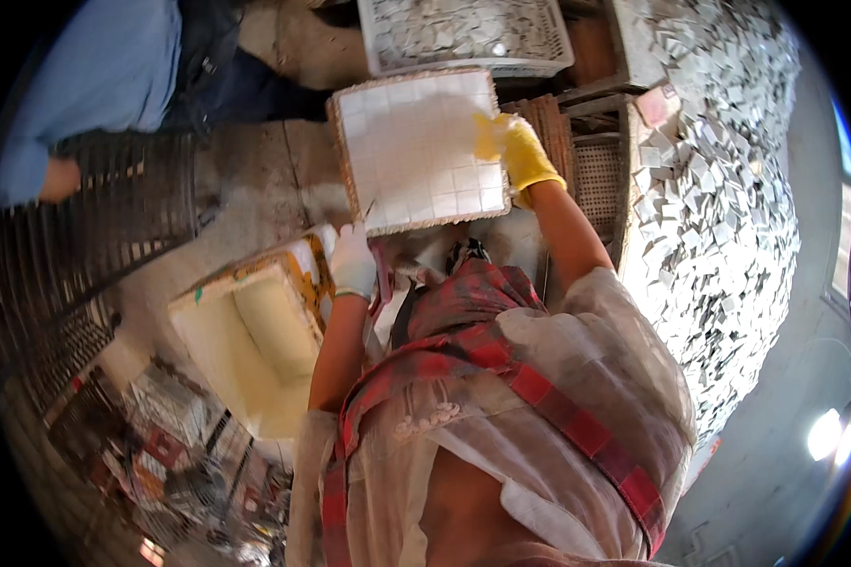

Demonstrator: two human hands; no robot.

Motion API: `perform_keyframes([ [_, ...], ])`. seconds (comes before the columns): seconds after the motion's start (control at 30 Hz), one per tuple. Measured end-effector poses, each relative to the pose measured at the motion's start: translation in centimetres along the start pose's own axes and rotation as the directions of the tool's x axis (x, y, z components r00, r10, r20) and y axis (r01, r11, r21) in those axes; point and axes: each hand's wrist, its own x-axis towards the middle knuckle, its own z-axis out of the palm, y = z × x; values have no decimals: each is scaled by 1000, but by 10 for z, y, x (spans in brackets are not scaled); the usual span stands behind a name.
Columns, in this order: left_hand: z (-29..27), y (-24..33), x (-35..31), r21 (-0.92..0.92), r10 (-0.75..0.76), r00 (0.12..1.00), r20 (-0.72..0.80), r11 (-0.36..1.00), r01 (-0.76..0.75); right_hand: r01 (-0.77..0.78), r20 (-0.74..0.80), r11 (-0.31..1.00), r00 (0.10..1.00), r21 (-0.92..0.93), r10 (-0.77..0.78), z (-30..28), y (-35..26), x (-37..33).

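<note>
Clothing (501, 406) of pale sheer cloth and red plaid fills the 6 o'clock side of the view, the wearer's bare forearms reaching out of it toward 12. A sprawling heap of small flat pale pieces (714, 250) covers 1 to 4 o'clock. A dark slatted rack (80, 227) stands at 9 to 10 o'clock, and a co-worker (113, 76) in blue is at 10, one bare hand hanging over the rack. An open box (246, 354), pale inside with tan tape along one side, sits tilted at 8 o'clock. The tray (421, 151) is at 12 o'clock, between the two hands, its white face marked in squares and its rim brown and rope-like. Just beyond it, also at 12, stands a white crate (529, 68) of similar pale bits. The right hand (525, 156), in a yellow glove, is at the tray's 3 o'clock edge, its blurred fingers lapping over the face; I cannot tell how tightly they close. The left hand (353, 265), in a white glove, has its fingertips at the tray's 7 o'clock corner; whether they pinch it I cannot tell. Smallest, a pinkish block (658, 106) lies at 2 o'clock beside the heap.
</note>
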Motion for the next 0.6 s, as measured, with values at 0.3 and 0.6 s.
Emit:
perform_keyframes([
  [0.3,-2,2,4,78,-41,998,44,996,37,176,158,516,984,-838,-78,-33,-56,-18],
  [0.6,9,-9,5,-27,-2,1000,-27,1000,1,-269,-51,582,931,-767,362,-47,-84,25],
])
